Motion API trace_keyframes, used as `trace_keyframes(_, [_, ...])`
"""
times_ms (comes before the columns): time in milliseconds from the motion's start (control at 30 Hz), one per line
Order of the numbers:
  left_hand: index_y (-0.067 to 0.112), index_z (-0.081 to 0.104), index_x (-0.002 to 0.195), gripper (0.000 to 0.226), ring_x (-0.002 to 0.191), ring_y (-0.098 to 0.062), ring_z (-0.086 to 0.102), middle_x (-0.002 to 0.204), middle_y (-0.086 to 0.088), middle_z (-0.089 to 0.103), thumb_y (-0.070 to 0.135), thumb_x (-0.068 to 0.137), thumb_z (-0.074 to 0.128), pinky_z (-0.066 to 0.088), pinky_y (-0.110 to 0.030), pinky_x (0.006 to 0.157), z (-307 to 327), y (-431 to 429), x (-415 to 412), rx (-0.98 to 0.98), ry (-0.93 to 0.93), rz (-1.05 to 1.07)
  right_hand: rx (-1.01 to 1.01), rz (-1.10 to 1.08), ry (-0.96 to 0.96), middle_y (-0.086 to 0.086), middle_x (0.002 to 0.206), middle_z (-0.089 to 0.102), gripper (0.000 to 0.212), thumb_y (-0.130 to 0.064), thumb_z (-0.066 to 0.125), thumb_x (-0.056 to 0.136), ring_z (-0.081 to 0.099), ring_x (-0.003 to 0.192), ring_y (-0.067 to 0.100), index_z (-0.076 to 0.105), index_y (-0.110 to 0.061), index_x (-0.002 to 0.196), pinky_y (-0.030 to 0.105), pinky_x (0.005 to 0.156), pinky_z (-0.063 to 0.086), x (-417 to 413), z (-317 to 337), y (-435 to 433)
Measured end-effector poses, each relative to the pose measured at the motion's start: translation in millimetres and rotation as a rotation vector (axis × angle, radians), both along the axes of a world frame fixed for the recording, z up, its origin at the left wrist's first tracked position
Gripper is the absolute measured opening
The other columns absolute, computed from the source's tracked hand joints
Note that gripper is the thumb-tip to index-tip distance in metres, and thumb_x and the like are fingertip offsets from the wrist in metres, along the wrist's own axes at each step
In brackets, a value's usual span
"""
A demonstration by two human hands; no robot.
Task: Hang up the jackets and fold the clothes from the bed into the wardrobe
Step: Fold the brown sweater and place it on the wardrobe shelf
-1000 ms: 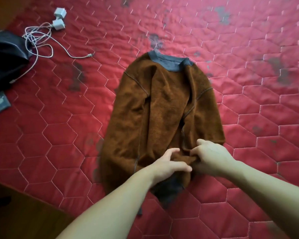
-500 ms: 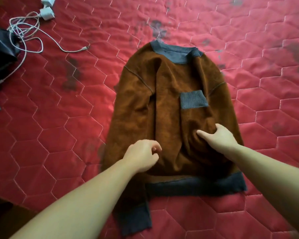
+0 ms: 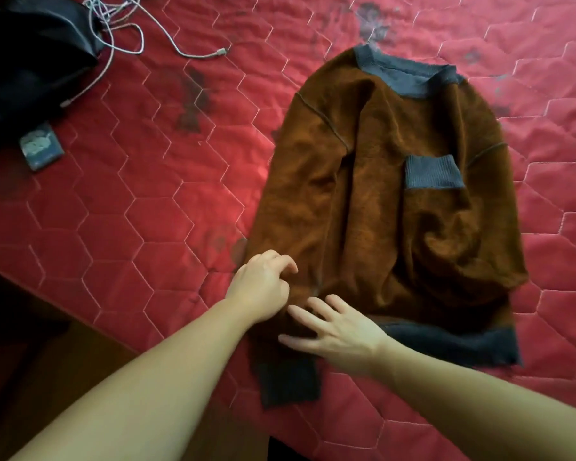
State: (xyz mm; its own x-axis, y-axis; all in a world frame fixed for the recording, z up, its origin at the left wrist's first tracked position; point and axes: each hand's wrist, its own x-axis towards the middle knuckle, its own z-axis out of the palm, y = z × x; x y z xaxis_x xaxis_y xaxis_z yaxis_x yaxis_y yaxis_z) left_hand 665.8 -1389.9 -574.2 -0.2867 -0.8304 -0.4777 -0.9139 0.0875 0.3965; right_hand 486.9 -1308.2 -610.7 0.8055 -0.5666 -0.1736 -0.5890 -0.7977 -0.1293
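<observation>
While the left hand (image 3: 263,287) was curled loosely at the sweater's (image 3: 389,207) near-left edge, the right hand (image 3: 340,331) was spread flat, fingers wide, on its lower sleeve; nothing was gripped. Beyond them, the brown, grey-trimmed sweater was laid on the bed (image 3: 147,201), one sleeve folded across. Folding was judged barely begun, storing in the wardrobe still undone.

hands 2: left hand (image 3: 260,287), right hand (image 3: 343,334) | brown sweater (image 3: 379,201) 1 | white cable (image 3: 127,31) 1 | black bag (image 3: 30,54) 1 | red quilted bed cover (image 3: 130,194) 1
</observation>
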Motion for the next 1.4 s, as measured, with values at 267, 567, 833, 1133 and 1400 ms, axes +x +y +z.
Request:
trace_keyframes(267, [0.031,0.066,0.105,0.034,0.113,-0.017,0.054,0.119,0.009,0.061,0.012,0.085,0.048,0.044,-0.038,0.097,0.5,28.6,29.7,-0.011,0.055,0.069,-0.018,-0.105,-0.163,0.002,0.13,0.057,0.034,-0.03,0.039,0.086,0.051,0.117,0.028,0.072,-0.033,0.078,0.044,0.096,0.038,24.2,-8.9,3.1])
trace_keyframes(567, [0.015,0.073,0.104,0.065,0.09,-0.007,0.065,0.098,0.002,0.072,0.07,0.086,0.043,0.044,-0.022,0.078,26.5,7.9,46.5,0.328,0.725,0.876,0.329,-1.136,-0.994,-0.014,0.07,0.057,0.016,-0.027,0.05,0.099,0.055,0.066,-0.001,0.058,-0.023,0.086,0.021,0.063,0.044,27.0,59.1,-53.8])
trace_keyframes(833, [0.024,0.052,0.132,0.05,0.125,-0.025,0.052,0.133,-0.002,0.058,0.046,0.088,0.062,0.038,-0.041,0.107,-12.8,-11.2,5.1,0.218,0.132,0.495,0.56,-1.597,-0.624,-0.002,0.099,0.066,0.043,-0.054,0.058,0.086,0.064,0.089,0.016,0.062,-0.021,0.113,0.03,0.082,0.051,-41.7,23.0,-77.2])
trace_keyframes(1133, [0.027,0.063,0.105,0.034,0.096,-0.025,0.055,0.1,0.002,0.058,0.044,0.076,0.062,0.041,-0.038,0.079,-19.1,51.1,-31.3,-0.276,0.076,-0.432,0.133,-0.879,-0.02,0.007,0.121,0.053,0.074,-0.062,0.07,0.064,0.054,0.104,0.027,0.054,-0.024,0.125,0.042,0.083,0.047,-93.1,-1.1,50.3])
trace_keyframes(1400, [0.027,0.059,0.126,0.083,0.1,-0.036,0.057,0.119,-0.01,0.058,0.011,0.048,0.084,0.053,-0.045,0.074,-56.5,75.6,6.7,-0.32,-0.365,-0.307,0.062,-0.936,0.264,0.014,0.102,0.059,0.067,-0.015,0.078,0.052,0.057,0.084,0.037,0.063,-0.016,0.117,0.045,0.067,0.047,-154.4,-12.8,78.9])
